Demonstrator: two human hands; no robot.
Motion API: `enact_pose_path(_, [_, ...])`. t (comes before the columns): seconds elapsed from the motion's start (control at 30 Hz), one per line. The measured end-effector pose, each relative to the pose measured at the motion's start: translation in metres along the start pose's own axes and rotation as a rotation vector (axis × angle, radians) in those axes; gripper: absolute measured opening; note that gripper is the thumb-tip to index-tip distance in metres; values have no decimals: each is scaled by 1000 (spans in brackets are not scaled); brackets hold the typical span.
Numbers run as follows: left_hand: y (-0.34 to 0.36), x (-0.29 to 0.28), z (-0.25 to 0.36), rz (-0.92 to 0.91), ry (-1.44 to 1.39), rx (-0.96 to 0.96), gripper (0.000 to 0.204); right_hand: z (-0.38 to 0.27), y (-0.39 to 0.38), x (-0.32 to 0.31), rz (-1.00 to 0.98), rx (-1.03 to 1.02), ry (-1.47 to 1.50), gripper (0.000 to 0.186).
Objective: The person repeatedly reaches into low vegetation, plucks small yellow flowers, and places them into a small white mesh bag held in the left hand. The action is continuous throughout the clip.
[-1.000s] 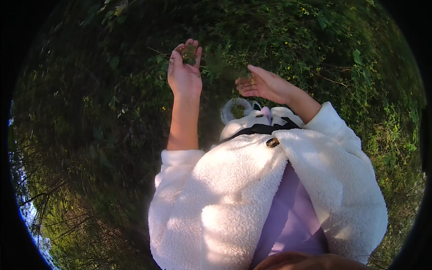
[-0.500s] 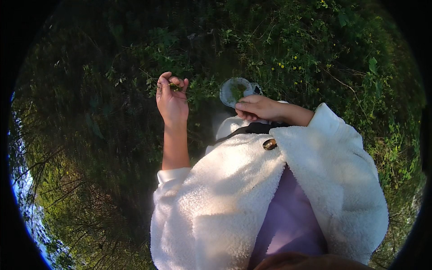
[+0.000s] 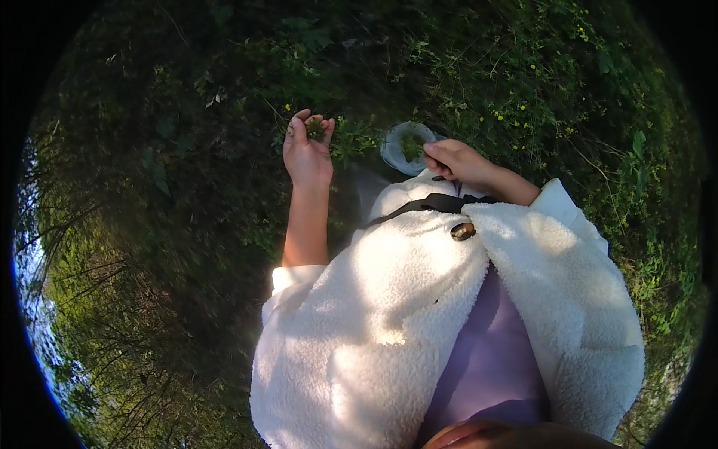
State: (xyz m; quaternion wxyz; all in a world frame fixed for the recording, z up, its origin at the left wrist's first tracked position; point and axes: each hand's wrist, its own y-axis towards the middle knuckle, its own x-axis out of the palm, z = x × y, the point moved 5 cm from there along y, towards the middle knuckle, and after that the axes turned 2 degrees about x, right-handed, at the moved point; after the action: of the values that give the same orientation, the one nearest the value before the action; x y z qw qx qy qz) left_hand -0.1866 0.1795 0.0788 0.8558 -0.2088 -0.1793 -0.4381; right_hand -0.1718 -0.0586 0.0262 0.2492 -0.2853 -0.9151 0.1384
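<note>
My left hand is raised over the plants with its fingers curled round a small green sprig. Leafy stems with a few yellow specks brush close by its fingertips. To the right, my right hand is closed at the rim of a clear round container, thumb on the near right side of the edge. Some green plant bits show through its opening. My right hand's lower fingers are partly hidden.
Dense green plants with small yellow flowers spread ahead and to the right. Shaded bushes and thin bare branches fill the left. My white fleece jacket and a black strap lie just below the container.
Both hands and the container have shifted a little right and upward in the picture. My left hand still holds greenery, and my right hand stays at the container's rim.
</note>
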Motion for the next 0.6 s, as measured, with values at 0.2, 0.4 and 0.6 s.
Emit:
enact_pose_path(0.2, [47, 9, 16, -15, 155, -28, 22, -9, 28, 6, 51, 15, 82, 36])
enact_pose_path(0.4, [97, 21, 47, -4, 128, 57, 23, -24, 37, 2, 165, 86, 290, 31])
enact_pose_path(0.6, [110, 52, 52, -169, 148, 121, 23, -66, 69, 23, 180, -125, 193, 24])
